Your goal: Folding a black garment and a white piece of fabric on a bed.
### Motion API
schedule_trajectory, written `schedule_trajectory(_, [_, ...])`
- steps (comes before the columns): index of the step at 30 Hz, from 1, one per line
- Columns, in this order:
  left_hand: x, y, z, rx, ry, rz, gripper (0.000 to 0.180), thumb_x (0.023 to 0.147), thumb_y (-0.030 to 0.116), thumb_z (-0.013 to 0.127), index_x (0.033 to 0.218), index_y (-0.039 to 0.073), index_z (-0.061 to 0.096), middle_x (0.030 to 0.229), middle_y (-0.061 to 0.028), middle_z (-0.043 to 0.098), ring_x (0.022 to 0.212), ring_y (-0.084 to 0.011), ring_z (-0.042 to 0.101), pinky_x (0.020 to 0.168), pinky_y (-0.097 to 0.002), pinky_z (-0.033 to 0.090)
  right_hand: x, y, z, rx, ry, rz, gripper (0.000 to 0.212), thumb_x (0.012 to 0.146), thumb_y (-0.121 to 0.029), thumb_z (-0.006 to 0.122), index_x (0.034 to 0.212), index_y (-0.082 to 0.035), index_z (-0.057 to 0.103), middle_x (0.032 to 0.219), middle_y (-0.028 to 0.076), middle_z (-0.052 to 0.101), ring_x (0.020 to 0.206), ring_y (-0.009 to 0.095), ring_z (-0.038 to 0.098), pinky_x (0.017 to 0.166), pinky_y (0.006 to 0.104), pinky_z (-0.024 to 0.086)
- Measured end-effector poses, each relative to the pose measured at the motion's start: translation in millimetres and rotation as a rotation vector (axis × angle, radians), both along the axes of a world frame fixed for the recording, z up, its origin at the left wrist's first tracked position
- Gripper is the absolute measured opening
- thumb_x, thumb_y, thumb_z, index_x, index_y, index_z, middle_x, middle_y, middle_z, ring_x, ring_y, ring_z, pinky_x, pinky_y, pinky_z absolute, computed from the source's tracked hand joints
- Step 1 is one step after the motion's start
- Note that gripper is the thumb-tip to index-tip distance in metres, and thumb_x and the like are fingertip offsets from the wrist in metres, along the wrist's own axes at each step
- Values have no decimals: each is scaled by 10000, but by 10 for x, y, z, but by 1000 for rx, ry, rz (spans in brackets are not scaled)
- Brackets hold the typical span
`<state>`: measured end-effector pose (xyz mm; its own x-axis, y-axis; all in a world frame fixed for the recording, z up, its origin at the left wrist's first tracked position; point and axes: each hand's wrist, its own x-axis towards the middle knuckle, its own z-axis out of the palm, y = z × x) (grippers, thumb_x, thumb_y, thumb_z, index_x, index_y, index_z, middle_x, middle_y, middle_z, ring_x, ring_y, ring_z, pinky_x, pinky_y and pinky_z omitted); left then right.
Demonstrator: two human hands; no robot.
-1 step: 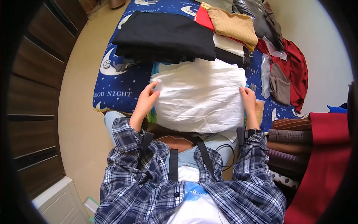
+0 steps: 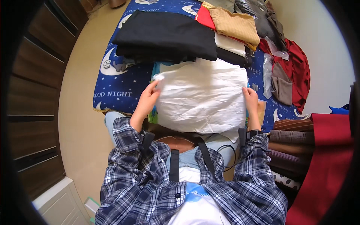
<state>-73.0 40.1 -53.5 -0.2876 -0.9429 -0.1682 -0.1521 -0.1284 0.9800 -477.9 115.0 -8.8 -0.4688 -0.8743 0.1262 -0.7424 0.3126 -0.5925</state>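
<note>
A wrinkled white cloth (image 2: 200,99) lies folded in front of me, its near edge over my lap. My left hand (image 2: 147,100) pinches its left edge between thumb and fingers. At the opposite edge, my right hand (image 2: 251,100) grips the cloth, the thumb hidden from sight. Bits of a blue and green printed piece (image 2: 153,115) peek out from beneath the white cloth on the left. Just beyond it rests a thick folded black cloth (image 2: 165,35).
Everything sits on a blue moon-patterned bedspread (image 2: 127,80). Farther right are a folded tan cloth (image 2: 234,23), dark red fabric (image 2: 300,75) and a clear plastic bag (image 2: 267,75). Fabric rolls (image 2: 291,137) are stacked at my right. Dark brown drawers (image 2: 37,93) stand left.
My right hand and the right edge of the white cloth have shifted very slightly to the right. The rest looks the same.
</note>
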Motion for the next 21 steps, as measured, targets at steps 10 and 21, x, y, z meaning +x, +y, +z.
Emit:
schedule_trajectory(10, [-126, -227, -172, 61, -53, 29, 393, 801, 245, 550, 1090, -11, 481, 851, -63, 486, 831, -143, 470, 753, -238, 380, -58, 77, -272, 59, 7, -47, 313, 802, -211, 526, 1034, -6, 482, 928, 134, 538, 793, 212, 530, 704, 288, 425])
schedule_trajectory(21, [-373, -241, 242, 288, 203, -108, 393, 791, 289, 552, 1010, -37, 549, 932, -82, 570, 830, -129, 517, 744, -246, 399, 57, -344, -343, 7, 248, -49, 448, 717, -254, 616, 1062, -14, 460, 1046, 194, 479, 991, 320, 449, 866, 363, 350])
